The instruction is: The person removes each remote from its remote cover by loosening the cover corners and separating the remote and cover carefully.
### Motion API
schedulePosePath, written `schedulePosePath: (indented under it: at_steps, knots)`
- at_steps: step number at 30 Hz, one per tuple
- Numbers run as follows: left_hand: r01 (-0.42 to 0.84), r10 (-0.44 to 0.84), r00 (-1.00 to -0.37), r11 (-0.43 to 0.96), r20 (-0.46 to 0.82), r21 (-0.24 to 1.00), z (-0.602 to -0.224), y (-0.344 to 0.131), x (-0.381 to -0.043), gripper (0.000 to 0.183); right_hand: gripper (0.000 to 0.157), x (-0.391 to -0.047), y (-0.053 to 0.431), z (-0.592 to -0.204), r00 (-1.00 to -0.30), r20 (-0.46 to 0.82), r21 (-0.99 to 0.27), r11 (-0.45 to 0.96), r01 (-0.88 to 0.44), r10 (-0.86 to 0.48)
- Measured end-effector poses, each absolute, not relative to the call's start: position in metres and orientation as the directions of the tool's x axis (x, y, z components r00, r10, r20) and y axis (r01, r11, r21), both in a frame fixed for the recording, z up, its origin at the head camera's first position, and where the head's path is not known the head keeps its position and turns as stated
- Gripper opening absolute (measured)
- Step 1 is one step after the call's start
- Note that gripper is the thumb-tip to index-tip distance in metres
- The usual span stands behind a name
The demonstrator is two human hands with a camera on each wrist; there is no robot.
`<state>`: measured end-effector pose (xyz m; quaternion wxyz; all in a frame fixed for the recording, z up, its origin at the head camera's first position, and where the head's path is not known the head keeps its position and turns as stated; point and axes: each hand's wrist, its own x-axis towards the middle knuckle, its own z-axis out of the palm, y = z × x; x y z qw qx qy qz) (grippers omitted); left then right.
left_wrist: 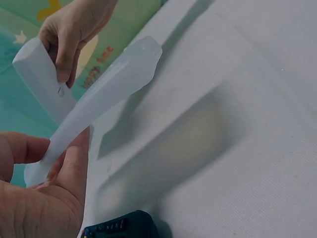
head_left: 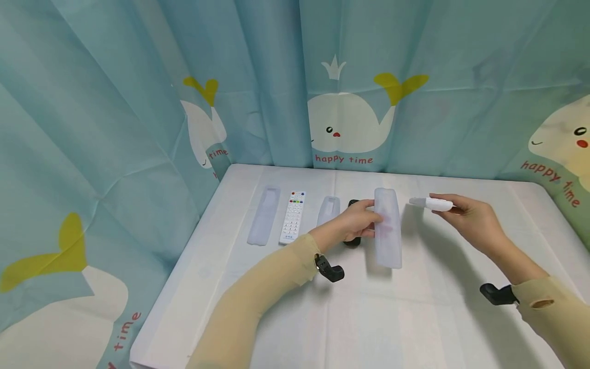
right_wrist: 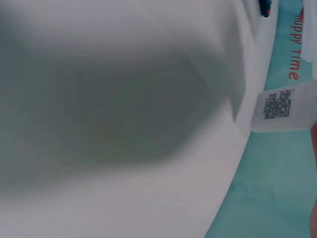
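My left hand (head_left: 357,220) pinches a translucent sleeve-like remote cover (head_left: 388,241) by its left edge, thumb on one side and fingers on the other. The cover stands lengthwise above the white table, casting a shadow seen in the left wrist view. To its right, my right hand (head_left: 472,218) grips a white remote control (head_left: 439,204), seen edge-on, its greyish end pointing toward the cover. A QR code label marks this remote (right_wrist: 278,105) in the right wrist view. Under my left hand lies a black remote (head_left: 353,242), partly hidden.
On the table's left lie another translucent cover (head_left: 264,218) and a white remote with many buttons (head_left: 292,218). A smaller clear cover (head_left: 329,208) is partly behind my left forearm. A blue curtain with whale prints (head_left: 272,123) hangs along the table's back edge.
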<state>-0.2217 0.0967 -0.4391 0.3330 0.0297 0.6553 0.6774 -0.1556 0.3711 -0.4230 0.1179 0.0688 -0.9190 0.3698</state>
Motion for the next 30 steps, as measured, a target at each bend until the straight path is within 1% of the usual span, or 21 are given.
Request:
schedulePosePath:
  at_steps: [3, 7, 11, 16, 20, 25, 30]
  knots:
    - [-0.424, 0.487, -0.773, 0.08, -0.407, 0.902, -0.44, 0.099, -0.224, 0.061, 0.047, -0.154, 0.372, -0.428, -0.954, 0.29, -0.589, 0.771, -0.241, -0.076]
    - [-0.426, 0.479, -0.775, 0.087, -0.413, 0.9, -0.443, 0.101, -0.226, 0.06, 0.057, -0.155, 0.375, -0.436, -0.914, 0.362, -0.46, 0.817, -0.347, -0.185]
    - [-0.424, 0.46, -0.784, 0.095, -0.417, 0.901, -0.444, 0.103, -0.226, 0.06, 0.067, -0.156, 0.377, -0.444, -0.859, 0.422, -0.34, 0.827, -0.447, -0.291]
    - [-0.425, 0.448, -0.787, 0.104, -0.424, 0.899, -0.445, 0.105, -0.226, 0.06, 0.073, -0.156, 0.381, -0.45, -0.809, 0.429, -0.235, 0.815, -0.53, -0.402]
    - [-0.431, 0.452, -0.783, 0.101, -0.427, 0.897, -0.446, 0.107, -0.225, 0.06, 0.074, -0.156, 0.384, -0.455, -0.774, 0.42, -0.184, 0.791, -0.583, -0.473]
    - [-0.432, 0.447, -0.784, 0.103, -0.43, 0.896, -0.446, 0.107, -0.226, 0.059, 0.073, -0.155, 0.388, -0.462, -0.756, 0.384, -0.122, 0.782, -0.611, -0.531]
    - [-0.427, 0.444, -0.785, 0.117, -0.431, 0.897, -0.446, 0.109, -0.226, 0.059, 0.068, -0.154, 0.393, -0.469, -0.719, 0.349, -0.041, 0.756, -0.653, -0.602]
